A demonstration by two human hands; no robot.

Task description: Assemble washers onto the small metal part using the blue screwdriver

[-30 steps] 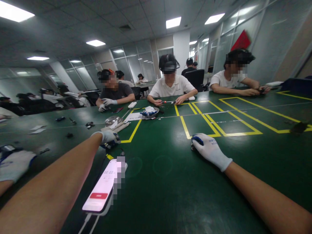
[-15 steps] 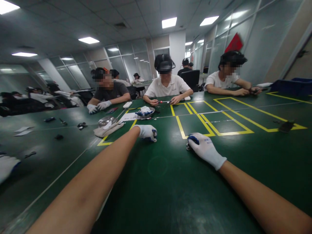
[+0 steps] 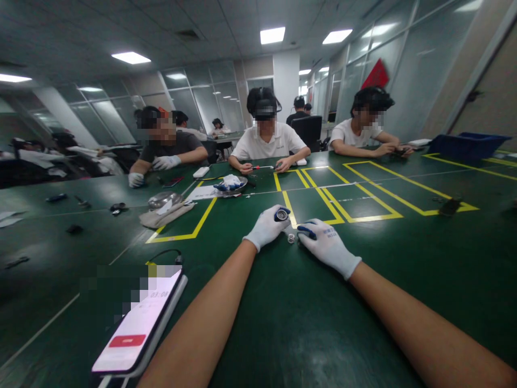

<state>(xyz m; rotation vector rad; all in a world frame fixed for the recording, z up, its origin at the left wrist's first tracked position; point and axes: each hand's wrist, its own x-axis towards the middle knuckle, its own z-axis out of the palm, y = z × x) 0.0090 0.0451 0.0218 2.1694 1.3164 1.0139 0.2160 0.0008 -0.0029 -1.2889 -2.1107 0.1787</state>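
Observation:
My left hand (image 3: 266, 227), in a white glove with blue-coated fingers, is closed around a round metal part (image 3: 281, 215). Its ringed end faces up towards me. Just below it, a small silver metal piece (image 3: 291, 238) lies on the green table, between my two hands. Beside that piece rests my right hand (image 3: 329, 245), gloved the same way. Its thumb and fingers are apart and curve towards the piece, with nothing visible in them.
A lit phone (image 3: 141, 318) on a white block lies left of my forearm. Further off are a cloth bag (image 3: 167, 214), a metal bowl (image 3: 238, 188) holding gloves, yellow tape outlines (image 3: 205, 218) and a blue bin (image 3: 464, 146). Three people sit across the table.
My left hand has swung right with a metal part, close to my right hand. The small metal piece now shows between them. The phone has come into view.

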